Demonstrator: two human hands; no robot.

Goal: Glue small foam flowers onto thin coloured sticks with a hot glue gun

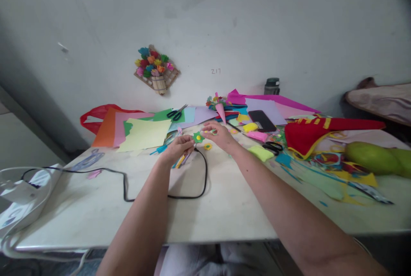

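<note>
A small green paper flower [198, 138] with a yellow centre is pinched between the thumb and fingers of my left hand [181, 145], just above the table. My right hand [220, 135] comes in from the other side, fingertips drawn together at the flower's right edge. Whatever lies between those fingertips is too small to make out. Below the hands, a yellow paper flower [208, 146] with a dark centre lies on the table. Several thin coloured strips [181, 160] and the end of a black cable [205, 173] are close to my left hand.
Coloured paper sheets [144, 135] and black scissors [176, 113] lie at the back left. Rightward are a phone [262, 120], more scissors [272, 147], a pink tube [257, 136], a red cloth piece [305, 137] and paper scraps. A power strip [28, 207] occupies the left edge.
</note>
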